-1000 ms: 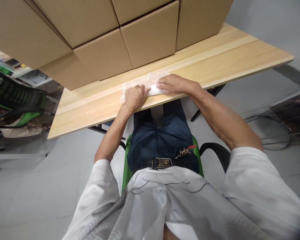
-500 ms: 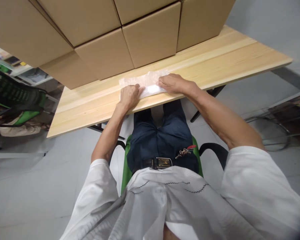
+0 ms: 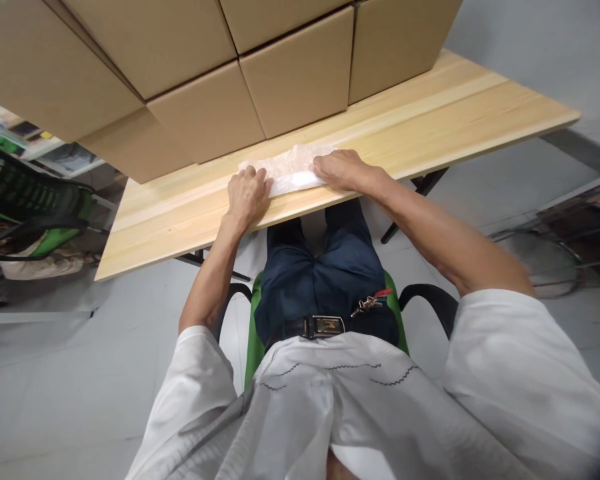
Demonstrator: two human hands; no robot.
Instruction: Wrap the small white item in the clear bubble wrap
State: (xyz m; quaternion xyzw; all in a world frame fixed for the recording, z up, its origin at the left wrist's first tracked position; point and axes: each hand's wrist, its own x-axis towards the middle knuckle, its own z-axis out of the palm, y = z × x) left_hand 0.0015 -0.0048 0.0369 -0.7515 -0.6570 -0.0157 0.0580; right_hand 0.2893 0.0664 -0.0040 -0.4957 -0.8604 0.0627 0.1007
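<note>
A crinkled, pale translucent plastic bag (image 3: pixel 295 172) lies in a flat strip near the front edge of the wooden table (image 3: pixel 180 217). My left hand (image 3: pixel 249 193) is at the bag's left end, fingers curled and closed on it, the thumb toward the middle. At the right end, my right hand (image 3: pixel 339 169) grips the bag with fingers bent and pressed together. Both palms face down. The fingertips and the parts of the plastic under them are hidden. Whether anything lies inside the plastic I cannot tell.
Stacked cardboard boxes (image 3: pixel 300 73) stand along the back of the table, close behind the plastic. A green and black office chair (image 3: pixel 35 200) is at the far left. My lap, with keys (image 3: pixel 367 305) at the waist, is below the table edge.
My left hand has shifted slightly left and up along the bag. My right hand has barely moved and still holds its end. The view has tilted a little.
</note>
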